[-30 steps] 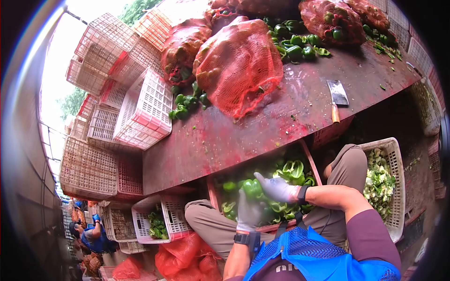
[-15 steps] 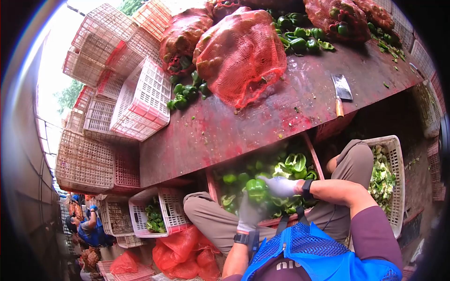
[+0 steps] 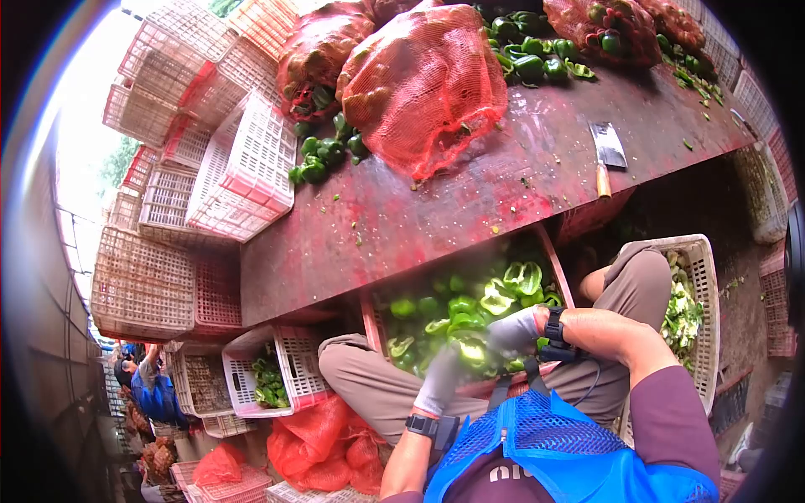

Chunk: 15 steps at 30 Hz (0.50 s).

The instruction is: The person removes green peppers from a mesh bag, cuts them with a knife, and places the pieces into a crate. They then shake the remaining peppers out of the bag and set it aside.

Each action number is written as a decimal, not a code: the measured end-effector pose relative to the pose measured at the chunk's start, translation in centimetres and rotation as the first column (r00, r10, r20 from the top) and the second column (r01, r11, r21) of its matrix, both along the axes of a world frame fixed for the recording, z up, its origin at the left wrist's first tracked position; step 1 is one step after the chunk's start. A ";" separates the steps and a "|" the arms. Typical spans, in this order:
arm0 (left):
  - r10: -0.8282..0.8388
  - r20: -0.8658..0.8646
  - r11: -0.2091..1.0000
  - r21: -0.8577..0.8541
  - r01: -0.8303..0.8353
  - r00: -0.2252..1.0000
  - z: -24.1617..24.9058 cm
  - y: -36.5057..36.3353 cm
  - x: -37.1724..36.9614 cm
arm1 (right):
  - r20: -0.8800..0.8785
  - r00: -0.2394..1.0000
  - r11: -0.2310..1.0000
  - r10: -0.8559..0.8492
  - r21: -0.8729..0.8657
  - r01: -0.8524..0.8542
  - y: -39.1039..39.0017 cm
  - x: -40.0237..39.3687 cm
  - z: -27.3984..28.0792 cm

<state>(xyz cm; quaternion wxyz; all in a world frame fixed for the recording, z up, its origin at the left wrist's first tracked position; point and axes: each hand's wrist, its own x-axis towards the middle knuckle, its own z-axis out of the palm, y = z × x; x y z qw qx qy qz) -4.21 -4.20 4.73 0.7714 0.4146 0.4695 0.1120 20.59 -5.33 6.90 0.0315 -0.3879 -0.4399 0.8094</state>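
Observation:
Gloved and blurred, my left hand (image 3: 439,379) is low over the front of a crate (image 3: 375,325) of green bell peppers. A pale, opened green bell pepper (image 3: 471,352) shows at its fingertips, its inner side facing up. My right hand (image 3: 513,330), also in a light glove and smeared by motion, is close beside that pepper with the fingers curled downward; I cannot tell whether it holds a piece. Cut pepper halves (image 3: 521,277) and whole peppers fill the crate between my knees, under the edge of the table (image 3: 402,239).
A cleaver (image 3: 609,147) lies near the table's edge. Red mesh sacks (image 3: 428,84) and loose peppers (image 3: 323,155) sit on the table. At right stands a crate (image 3: 708,335) of pepper scraps. Stacked crates (image 3: 142,281) rise at left; another person (image 3: 155,394) is beyond.
The whole-looking green pepper held between both hands now shows an opened, pale inside. My right hand has drawn back and lower; my left hand stays near the crate's front. The view shifted slightly.

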 end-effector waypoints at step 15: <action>-0.199 0.038 0.948 0.262 0.182 0.979 0.5 0.3 -0.2 | 0.126 0.990 0.998 -0.065 0.002 0.065 1.7 1.5 -0.9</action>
